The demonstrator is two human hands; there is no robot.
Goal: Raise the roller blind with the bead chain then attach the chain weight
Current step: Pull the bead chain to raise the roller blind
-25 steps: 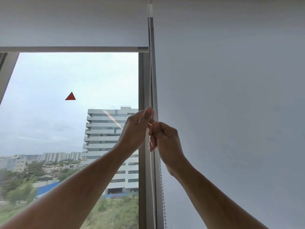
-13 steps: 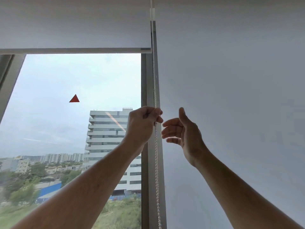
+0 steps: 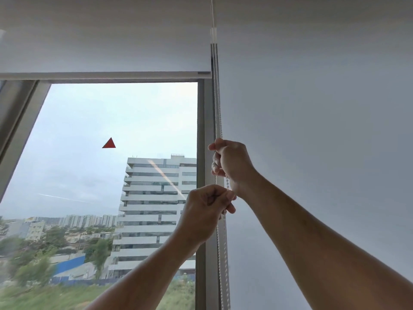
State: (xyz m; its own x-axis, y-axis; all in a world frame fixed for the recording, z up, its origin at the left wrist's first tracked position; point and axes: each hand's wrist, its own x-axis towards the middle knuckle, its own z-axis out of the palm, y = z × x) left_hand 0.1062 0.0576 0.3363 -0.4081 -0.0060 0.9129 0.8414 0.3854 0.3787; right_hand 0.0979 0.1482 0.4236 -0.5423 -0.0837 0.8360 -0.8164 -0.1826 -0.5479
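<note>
A white bead chain [image 3: 218, 113] hangs down the window frame between two roller blinds. The left roller blind [image 3: 100, 36] is partly raised, its bottom bar [image 3: 100, 75] high above the glass. My right hand [image 3: 232, 163] grips the chain, fingers curled round it. Just below, my left hand [image 3: 206, 209] also grips the chain, pinching it against its curled fingers. Both strands of the chain run on down below my hands. No chain weight is in view.
The right roller blind [image 3: 312, 108] is fully down and fills the right half of the view. A grey window post [image 3: 202, 130] stands beside the chain. A red triangle sticker [image 3: 109, 143] is on the glass, with buildings outside.
My right hand, open half a second ago, has moved up and closed on the chain. My left hand has moved down along the chain, below the right.
</note>
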